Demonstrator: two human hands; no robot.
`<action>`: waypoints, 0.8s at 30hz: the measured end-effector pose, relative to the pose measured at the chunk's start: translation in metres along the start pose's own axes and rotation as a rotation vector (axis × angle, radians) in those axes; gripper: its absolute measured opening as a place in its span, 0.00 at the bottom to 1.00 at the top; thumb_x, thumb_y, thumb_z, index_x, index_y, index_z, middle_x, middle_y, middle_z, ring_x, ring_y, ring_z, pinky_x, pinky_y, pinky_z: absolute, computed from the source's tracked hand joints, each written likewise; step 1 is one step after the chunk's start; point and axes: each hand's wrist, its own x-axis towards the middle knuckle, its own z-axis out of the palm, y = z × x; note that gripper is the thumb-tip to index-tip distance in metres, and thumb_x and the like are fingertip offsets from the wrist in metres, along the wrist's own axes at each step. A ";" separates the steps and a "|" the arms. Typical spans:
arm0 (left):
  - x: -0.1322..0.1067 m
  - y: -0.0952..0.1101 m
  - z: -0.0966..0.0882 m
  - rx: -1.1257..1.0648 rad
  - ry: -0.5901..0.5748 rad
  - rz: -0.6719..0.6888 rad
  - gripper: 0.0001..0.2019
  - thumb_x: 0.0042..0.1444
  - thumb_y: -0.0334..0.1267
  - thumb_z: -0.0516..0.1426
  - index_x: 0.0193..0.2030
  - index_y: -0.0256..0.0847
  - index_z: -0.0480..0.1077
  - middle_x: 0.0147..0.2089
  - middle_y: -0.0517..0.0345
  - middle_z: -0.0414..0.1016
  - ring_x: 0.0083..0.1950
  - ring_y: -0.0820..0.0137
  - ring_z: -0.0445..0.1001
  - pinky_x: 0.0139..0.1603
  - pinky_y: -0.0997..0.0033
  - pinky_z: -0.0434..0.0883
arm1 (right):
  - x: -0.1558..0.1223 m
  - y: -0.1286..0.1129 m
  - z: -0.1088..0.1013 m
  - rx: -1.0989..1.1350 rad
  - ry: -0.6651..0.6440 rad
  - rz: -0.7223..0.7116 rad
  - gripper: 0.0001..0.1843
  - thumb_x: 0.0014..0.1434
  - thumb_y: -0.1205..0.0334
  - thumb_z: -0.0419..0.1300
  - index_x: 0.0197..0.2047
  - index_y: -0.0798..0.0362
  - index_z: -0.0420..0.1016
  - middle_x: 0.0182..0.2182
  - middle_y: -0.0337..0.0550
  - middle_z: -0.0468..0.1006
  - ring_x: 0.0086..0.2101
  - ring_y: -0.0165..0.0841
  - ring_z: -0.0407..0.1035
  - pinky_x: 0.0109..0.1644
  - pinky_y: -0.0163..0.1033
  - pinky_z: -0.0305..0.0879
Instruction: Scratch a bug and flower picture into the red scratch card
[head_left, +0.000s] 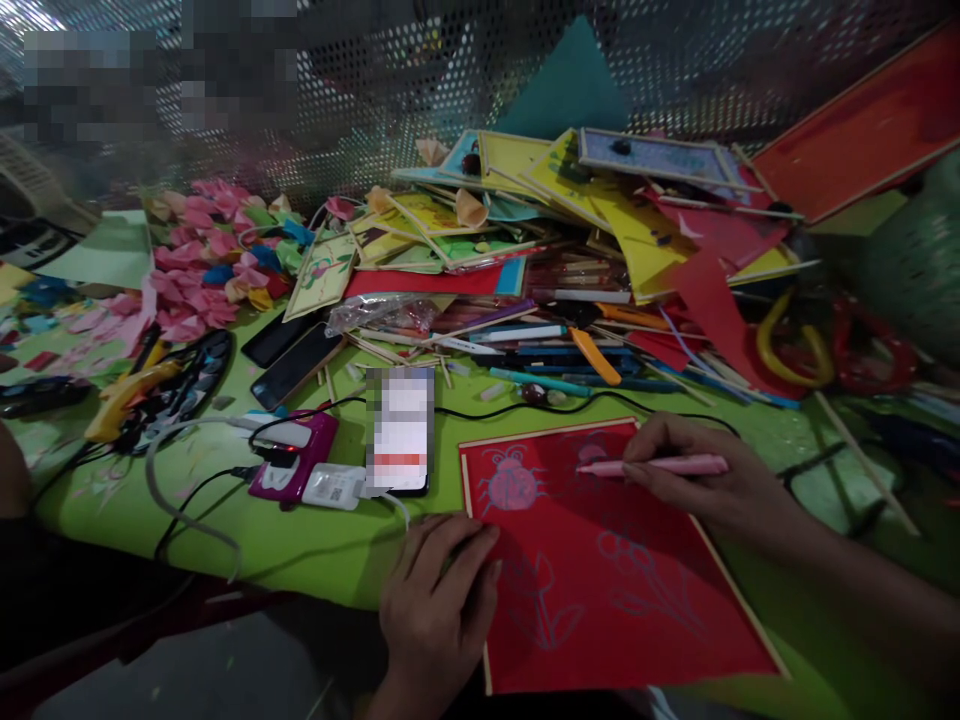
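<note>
Red sheet (574, 545), edged with pale sticks (466, 485), lies on the green desk (337, 545) at the lower right of the frame, its colouring seemingly part done: two flower drawings (544, 605) near its bottom are bare outlines, the bug drawing (512, 484) at its upper left is filled pink, and a fainter drawing (591, 446) at its upper right shows only some pink. The hands are apart: the left hand (439, 590), fingers loosely bent, rests at the sheet's left edge; the right hand (709, 508) pinches a pink pen (701, 464), tip at that fainter drawing.
</note>
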 end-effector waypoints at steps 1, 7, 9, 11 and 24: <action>0.000 0.000 0.000 0.003 -0.001 -0.002 0.12 0.66 0.29 0.58 0.53 0.43 0.78 0.47 0.53 0.82 0.49 0.65 0.79 0.55 0.63 0.77 | 0.000 0.001 0.000 -0.011 0.003 0.000 0.16 0.62 0.47 0.69 0.31 0.51 0.77 0.24 0.38 0.75 0.24 0.30 0.63 0.27 0.35 0.59; 0.001 0.000 -0.002 0.014 0.009 0.002 0.12 0.66 0.30 0.59 0.52 0.43 0.79 0.46 0.53 0.82 0.48 0.66 0.80 0.53 0.65 0.77 | -0.001 0.005 -0.001 -0.013 0.035 0.002 0.14 0.62 0.49 0.69 0.31 0.49 0.76 0.25 0.38 0.76 0.25 0.32 0.65 0.29 0.37 0.60; 0.001 0.000 -0.001 0.008 0.011 0.000 0.12 0.66 0.30 0.59 0.52 0.43 0.79 0.46 0.53 0.82 0.48 0.65 0.80 0.53 0.64 0.77 | -0.001 0.006 -0.001 0.001 0.047 0.001 0.14 0.62 0.49 0.69 0.31 0.49 0.76 0.25 0.38 0.75 0.25 0.32 0.65 0.29 0.37 0.60; 0.000 -0.001 -0.001 0.005 0.006 0.005 0.12 0.66 0.29 0.59 0.53 0.43 0.79 0.47 0.53 0.82 0.48 0.65 0.79 0.53 0.64 0.77 | 0.000 0.006 -0.001 0.021 0.064 -0.003 0.14 0.62 0.50 0.68 0.31 0.49 0.75 0.25 0.37 0.75 0.25 0.32 0.64 0.29 0.37 0.59; -0.002 -0.005 -0.001 0.011 -0.019 0.029 0.13 0.66 0.29 0.59 0.54 0.42 0.79 0.48 0.52 0.81 0.50 0.66 0.78 0.55 0.64 0.76 | 0.002 -0.003 -0.003 0.030 0.131 -0.013 0.13 0.60 0.54 0.67 0.28 0.50 0.73 0.24 0.37 0.74 0.25 0.32 0.63 0.28 0.38 0.58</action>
